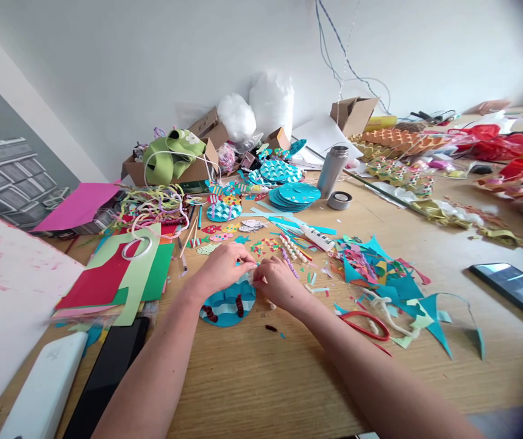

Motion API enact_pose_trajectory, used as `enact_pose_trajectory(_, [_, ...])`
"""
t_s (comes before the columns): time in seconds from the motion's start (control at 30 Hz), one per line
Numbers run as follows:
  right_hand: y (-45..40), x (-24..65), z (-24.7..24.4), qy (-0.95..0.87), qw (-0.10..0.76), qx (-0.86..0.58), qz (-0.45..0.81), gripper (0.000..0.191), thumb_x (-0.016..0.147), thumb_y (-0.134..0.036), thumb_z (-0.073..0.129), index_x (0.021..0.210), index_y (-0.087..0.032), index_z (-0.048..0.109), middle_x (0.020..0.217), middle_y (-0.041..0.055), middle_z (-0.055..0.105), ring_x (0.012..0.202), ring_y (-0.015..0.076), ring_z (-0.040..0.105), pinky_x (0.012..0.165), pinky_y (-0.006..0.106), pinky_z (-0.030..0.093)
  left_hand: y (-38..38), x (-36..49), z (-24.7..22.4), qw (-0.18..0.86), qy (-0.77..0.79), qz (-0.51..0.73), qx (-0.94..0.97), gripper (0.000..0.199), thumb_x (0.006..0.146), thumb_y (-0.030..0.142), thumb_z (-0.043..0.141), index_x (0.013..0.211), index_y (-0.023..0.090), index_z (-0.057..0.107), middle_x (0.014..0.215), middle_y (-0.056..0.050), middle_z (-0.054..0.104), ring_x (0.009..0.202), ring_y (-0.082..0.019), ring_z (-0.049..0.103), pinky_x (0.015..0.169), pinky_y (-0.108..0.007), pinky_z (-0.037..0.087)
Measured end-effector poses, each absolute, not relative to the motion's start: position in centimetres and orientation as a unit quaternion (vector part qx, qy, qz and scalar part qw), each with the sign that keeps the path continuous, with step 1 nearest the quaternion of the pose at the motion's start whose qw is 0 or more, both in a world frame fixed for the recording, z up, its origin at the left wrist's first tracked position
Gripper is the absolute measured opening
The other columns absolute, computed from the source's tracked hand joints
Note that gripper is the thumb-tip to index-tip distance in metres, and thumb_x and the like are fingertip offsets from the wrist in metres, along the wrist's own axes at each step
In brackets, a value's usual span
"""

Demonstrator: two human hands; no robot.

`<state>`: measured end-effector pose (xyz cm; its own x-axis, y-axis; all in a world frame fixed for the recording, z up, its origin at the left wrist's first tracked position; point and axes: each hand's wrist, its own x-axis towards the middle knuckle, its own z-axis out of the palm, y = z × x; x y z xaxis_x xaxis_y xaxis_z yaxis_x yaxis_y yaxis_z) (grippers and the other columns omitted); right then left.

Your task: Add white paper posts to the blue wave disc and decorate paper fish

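Observation:
A round blue paper disc [227, 316] with pale wavy strips lies on the table in front of me. Two dark red fuzzy pieces, one of them a pipe cleaner piece [239, 306], stand out on its near half. Over the disc's far right edge, my left hand [225, 267] and my right hand [280, 283] meet with fingertips pinched close together. Something small and whitish shows between them, too hidden to name. Fish-shaped paper cutouts [211, 229] and tiny coloured paper bits [265, 246] lie just beyond my hands.
Coloured paper sheets [101, 277] and phones flank me on the left. To the right are blue paper scraps [394, 289], red-handled scissors [366, 324] and another phone [512, 289]. Behind stand stacked blue discs [294, 195], a steel flask [333, 171] and a glue tube [317, 238].

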<state>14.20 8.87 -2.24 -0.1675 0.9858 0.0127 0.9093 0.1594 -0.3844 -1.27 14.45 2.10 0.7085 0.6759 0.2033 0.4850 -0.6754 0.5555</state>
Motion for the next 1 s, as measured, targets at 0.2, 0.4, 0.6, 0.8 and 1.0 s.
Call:
enact_pose_trajectory(0.2, [8.93,13.73,-2.96,-0.749,0.131,-0.635,0.135,0.011,0.080,-0.018,0.060,0.081,-0.018,0.071,0.090,0.0061,0.068,0.093,0.0213,0.056,0.077,0.029,0.034,14.20,-1.26,2.28,0.235,0.333,0.203,0.890,0.013,0.081,0.021,0.062,0.077,0.020,0.074,0.079,-0.002,0.073,0.078,-0.017,0.064,0.074,-0.026,0.046])
enact_pose_trajectory(0.4, [8.84,13.57,-2.83,-0.751,0.119,-0.638,0.122,0.013,0.079,-0.015,0.057,0.081,-0.017,0.069,0.090,0.0061,0.067,0.094,0.0213,0.055,0.075,0.029,0.034,14.09,-1.26,2.37,0.233,0.339,0.198,0.890,0.014,0.081,0.023,0.061,0.077,0.020,0.074,0.080,-0.002,0.073,0.080,-0.018,0.063,0.076,-0.027,0.046])
enact_pose_trajectory(0.6, [8.81,13.69,-2.70,-0.758,0.102,-0.633,0.121,0.013,0.081,-0.017,0.057,0.077,-0.019,0.069,0.092,0.0052,0.068,0.095,0.0207,0.055,0.075,0.029,0.034,14.12,-1.26,2.28,0.244,0.337,0.191,0.889,0.015,0.081,0.025,0.060,0.079,0.021,0.074,0.082,-0.003,0.074,0.082,-0.019,0.064,0.076,-0.027,0.047])
enact_pose_trajectory(0.8, [8.98,13.61,-2.97,-0.754,0.114,-0.636,0.114,0.015,0.079,-0.015,0.055,0.074,-0.018,0.068,0.089,0.0056,0.069,0.093,0.0216,0.056,0.074,0.030,0.033,14.07,-1.15,2.31,0.245,0.332,0.196,0.890,0.015,0.081,0.021,0.060,0.079,0.021,0.075,0.081,-0.002,0.074,0.081,-0.018,0.064,0.076,-0.027,0.046])
enact_pose_trajectory(1.0, [9.12,13.30,-2.94,-0.744,0.110,-0.650,0.108,0.013,0.076,-0.015,0.056,0.078,-0.017,0.069,0.088,0.0083,0.069,0.094,0.0239,0.056,0.074,0.031,0.034,14.09,-1.10,2.25,0.238,0.331,0.196,0.892,0.015,0.080,0.021,0.060,0.079,0.020,0.075,0.082,-0.003,0.074,0.081,-0.018,0.064,0.075,-0.027,0.045])
